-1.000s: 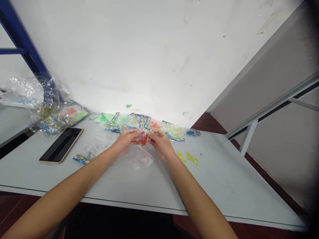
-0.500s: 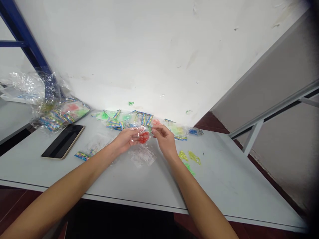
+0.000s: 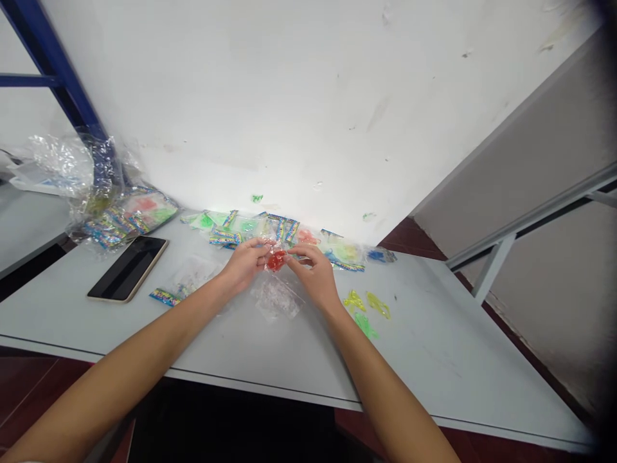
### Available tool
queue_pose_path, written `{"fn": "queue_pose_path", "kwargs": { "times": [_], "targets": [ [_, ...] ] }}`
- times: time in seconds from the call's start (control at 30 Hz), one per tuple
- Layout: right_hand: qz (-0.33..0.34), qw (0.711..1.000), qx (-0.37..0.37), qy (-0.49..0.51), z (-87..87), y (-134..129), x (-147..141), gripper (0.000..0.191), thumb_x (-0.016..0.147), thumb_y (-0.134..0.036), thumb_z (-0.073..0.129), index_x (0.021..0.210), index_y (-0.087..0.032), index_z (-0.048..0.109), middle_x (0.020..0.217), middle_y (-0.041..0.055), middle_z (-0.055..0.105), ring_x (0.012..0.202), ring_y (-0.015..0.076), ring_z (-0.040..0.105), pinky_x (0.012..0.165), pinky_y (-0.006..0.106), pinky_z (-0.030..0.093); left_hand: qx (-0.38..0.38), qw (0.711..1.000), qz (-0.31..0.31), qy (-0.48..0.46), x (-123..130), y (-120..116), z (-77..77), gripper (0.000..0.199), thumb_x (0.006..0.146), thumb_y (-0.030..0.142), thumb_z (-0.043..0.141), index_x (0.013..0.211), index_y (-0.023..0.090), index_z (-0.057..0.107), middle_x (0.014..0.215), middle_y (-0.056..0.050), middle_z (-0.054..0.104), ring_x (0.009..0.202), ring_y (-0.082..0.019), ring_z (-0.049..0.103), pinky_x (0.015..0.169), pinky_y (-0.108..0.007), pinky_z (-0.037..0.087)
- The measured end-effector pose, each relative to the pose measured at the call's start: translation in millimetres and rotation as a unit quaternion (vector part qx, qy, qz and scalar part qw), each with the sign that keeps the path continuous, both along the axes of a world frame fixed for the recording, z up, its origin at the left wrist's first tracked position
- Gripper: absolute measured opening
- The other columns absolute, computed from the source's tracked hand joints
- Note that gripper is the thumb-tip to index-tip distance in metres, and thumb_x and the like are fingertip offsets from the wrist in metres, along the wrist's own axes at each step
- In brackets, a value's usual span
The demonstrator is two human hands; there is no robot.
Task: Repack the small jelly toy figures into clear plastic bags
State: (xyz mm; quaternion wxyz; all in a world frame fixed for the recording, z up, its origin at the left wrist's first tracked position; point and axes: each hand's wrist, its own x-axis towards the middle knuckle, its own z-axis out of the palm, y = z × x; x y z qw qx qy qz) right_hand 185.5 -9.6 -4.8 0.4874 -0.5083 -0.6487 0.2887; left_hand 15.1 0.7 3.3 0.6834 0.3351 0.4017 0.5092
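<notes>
The left hand [image 3: 245, 263] and right hand [image 3: 314, 276] pinch a red gel piece [image 3: 276, 260] in clear film [image 3: 270, 247] between narrowed fingers [image 3: 299, 249], above mid-bench [image 3: 434, 366]. Risk: a weak grip lets the slick film slip, dropping the piece among the packets [image 3: 241, 226].

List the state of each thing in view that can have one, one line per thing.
left hand: pinching the plastic around the toy
right hand: fingertips pinching the same plastic
red jelly toy: held up, in clear plastic
smartphone: lying flat, screen dark
yellow jelly toys: loose on the table
</notes>
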Motion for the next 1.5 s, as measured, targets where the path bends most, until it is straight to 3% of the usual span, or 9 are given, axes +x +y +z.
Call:
{"fn": "queue_pose_path", "kwargs": {
  "times": [0.3,0.5,0.73,0.9,1.07,1.2,1.33,1.5],
  "targets": [
    [-0.001,0.998,0.041,-0.039,-4.3,-0.5,-1.1,0.013,0.081,-0.032,0.065,0.087,-0.024,0.073,0.101,0.0047,0.069,0.096,0.0206,0.063,0.079,0.035,0.052,0.016,0.997,-0.053,0.052,-1.0,0.7,-4.6,0.034,0.074,0.037,0.076,0.096,0.012,0.072,0.091,-0.011,0.073,0.078,-0.02,0.069,0.076,-0.033,0.052],
    [-0.009,0.992,0.09,-0.088,-5.1,-0.9,-1.4,0.012,0.082,-0.03,0.064,0.088,-0.025,0.074,0.105,0.0064,0.066,0.101,0.0212,0.062,0.079,0.034,0.052,0.009,0.997,-0.058,0.049,-1.4,2.2,-4.0,0.024,0.078,0.029,0.068,0.093,0.011,0.072,0.084,-0.011,0.073,0.072,-0.02,0.069,0.072,-0.034,0.054],
    [-0.01,0.985,0.122,-0.12,-8.7,1.0,1.1,0.012,0.084,-0.028,0.063,0.088,-0.026,0.074,0.114,0.0079,0.063,0.108,0.0231,0.06,0.092,0.04,0.05,-0.004,0.998,-0.051,0.048,-0.6,4.4,-6.2,0.022,0.081,0.024,0.062,0.095,0.01,0.071,0.079,-0.01,0.072,0.067,-0.019,0.068,0.069,-0.033,0.056],
    [0.026,0.976,0.153,-0.156,-5.0,-2.6,-1.0,0.01,0.085,-0.023,0.062,0.087,-0.025,0.071,0.114,0.0069,0.067,0.11,0.024,0.06,0.099,0.044,0.045,-0.037,0.993,-0.025,0.109,-1.2,5.3,-7.7,0.02,0.08,0.02,0.059,0.094,0.011,0.07,0.076,-0.01,0.072,0.063,-0.019,0.068,0.066,-0.034,0.056],
    [0.09,0.982,0.084,-0.146,3.0,-13.9,-7.2,0.012,0.087,-0.021,0.056,0.092,-0.026,0.066,0.099,0.0023,0.073,0.098,0.0215,0.065,0.089,0.039,0.049,-0.032,0.987,0.013,0.158,-1.7,5.0,-5.3,0.02,0.079,0.015,0.054,0.093,0.012,0.067,0.074,-0.008,0.071,0.06,-0.018,0.068,0.062,-0.031,0.055],
    [0.114,0.99,0.012,-0.077,9.8,-21.1,-10.0,0.011,0.089,-0.026,0.056,0.096,-0.025,0.064,0.096,0.0021,0.073,0.093,0.0205,0.068,0.076,0.033,0.051,-0.022,0.984,0.029,0.177,0.2,5.3,-4.5,0.017,0.084,0.015,0.05,0.093,0.013,0.063,0.071,-0.007,0.07,0.062,-0.019,0.068,0.062,-0.032,0.056],
    [0.131,0.991,0.002,0.01,18.5,-22.6,-8.0,0.009,0.088,-0.031,0.06,0.093,-0.024,0.064,0.09,0.0023,0.072,0.088,0.0184,0.068,0.081,0.033,0.051,0.003,0.977,0.033,0.208,0.5,7.4,-8.3,0.019,0.089,0.02,0.046,0.096,0.013,0.061,0.068,-0.006,0.069,0.057,-0.017,0.066,0.058,-0.03,0.054],
    [0.162,0.986,0.004,0.026,35.9,-24.3,7.5,0.016,0.087,-0.037,0.064,0.091,-0.022,0.065,0.091,0.0035,0.071,0.085,0.0177,0.067,0.079,0.033,0.051,0.058,0.967,0.029,0.246,-3.4,9.3,-8.3,0.024,0.085,0.033,0.056,0.093,0.013,0.066,0.078,-0.007,0.072,0.059,-0.015,0.064,0.059,-0.027,0.05]
  ]
}}
